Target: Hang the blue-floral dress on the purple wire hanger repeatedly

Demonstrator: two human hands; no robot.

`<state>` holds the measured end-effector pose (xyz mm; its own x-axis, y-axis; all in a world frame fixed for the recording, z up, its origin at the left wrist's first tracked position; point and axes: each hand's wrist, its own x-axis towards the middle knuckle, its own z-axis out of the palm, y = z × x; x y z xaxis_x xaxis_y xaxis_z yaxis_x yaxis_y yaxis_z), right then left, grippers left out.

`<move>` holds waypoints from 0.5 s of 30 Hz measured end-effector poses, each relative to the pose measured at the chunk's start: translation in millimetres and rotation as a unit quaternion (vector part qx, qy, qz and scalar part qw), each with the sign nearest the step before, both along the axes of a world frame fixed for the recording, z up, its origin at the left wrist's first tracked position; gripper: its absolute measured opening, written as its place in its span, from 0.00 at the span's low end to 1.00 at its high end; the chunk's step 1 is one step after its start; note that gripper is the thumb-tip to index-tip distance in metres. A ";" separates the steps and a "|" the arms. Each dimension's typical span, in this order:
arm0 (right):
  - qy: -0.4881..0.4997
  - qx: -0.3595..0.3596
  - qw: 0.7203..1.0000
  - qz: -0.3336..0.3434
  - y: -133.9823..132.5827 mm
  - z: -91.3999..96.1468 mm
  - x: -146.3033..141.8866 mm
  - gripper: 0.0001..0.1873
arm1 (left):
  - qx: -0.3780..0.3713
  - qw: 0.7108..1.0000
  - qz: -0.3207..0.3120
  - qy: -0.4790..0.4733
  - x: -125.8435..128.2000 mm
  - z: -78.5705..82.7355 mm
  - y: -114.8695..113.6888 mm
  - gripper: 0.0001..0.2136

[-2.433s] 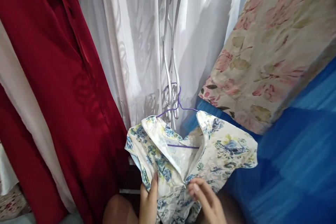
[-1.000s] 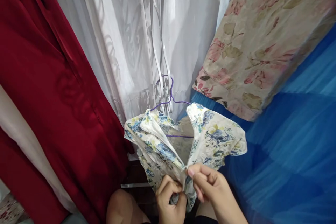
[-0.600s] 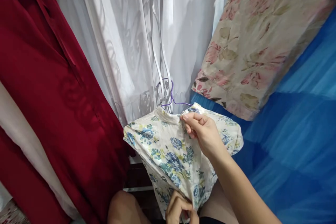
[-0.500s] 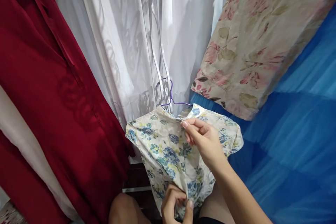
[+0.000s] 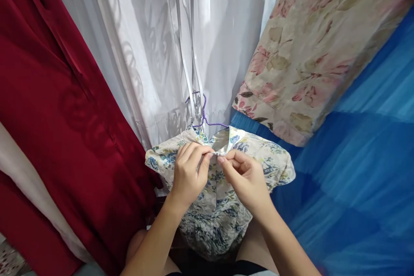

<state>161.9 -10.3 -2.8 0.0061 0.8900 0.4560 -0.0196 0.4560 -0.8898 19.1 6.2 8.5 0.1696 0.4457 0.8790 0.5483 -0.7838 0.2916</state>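
A cream blouse [image 5: 203, 198] with blue and green flowers hangs before me from a purple hanger [image 5: 205, 112], its lower part by my thighs. At the front of its neckline, my left hand [image 5: 190, 172] pinches the edge of the collar between thumb and fingers. Close beside it, my right hand [image 5: 244, 172] pinches the same neckline just to the right. A small fastening seems to lie between the fingertips, too small to make out clearly. The hanger's hook is around white straps [image 5: 190, 64] that hang from above.
Dark red cloth [image 5: 84, 116] hangs on the left. White curtains [image 5: 145, 43] cover the back. To the right hang a beige garment [image 5: 310, 60] with pink flowers and a bright blue cloth [image 5: 359, 181].
My left hand has risen from the lower front of the blouse to the neckline, beside the right hand. The right hand stays at the collar. The blouse's lower part has dropped and bunched.
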 end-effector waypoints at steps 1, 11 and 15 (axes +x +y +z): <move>-0.004 0.010 1.000 -0.011 4.9 -4.7 -1.7 0.13 | 0.013 1.000 0.010 -0.013 0.9 1.1 0.0 0.05; -0.086 -0.038 0.995 0.039 -2.5 -32.4 -5.8 0.11 | -0.107 0.842 0.034 -0.527 -100.2 -15.4 78.2 0.04; -0.116 -0.046 0.990 0.071 -8.9 -36.4 -16.3 0.11 | -0.256 0.682 -0.044 -0.683 -109.3 -65.5 89.5 0.06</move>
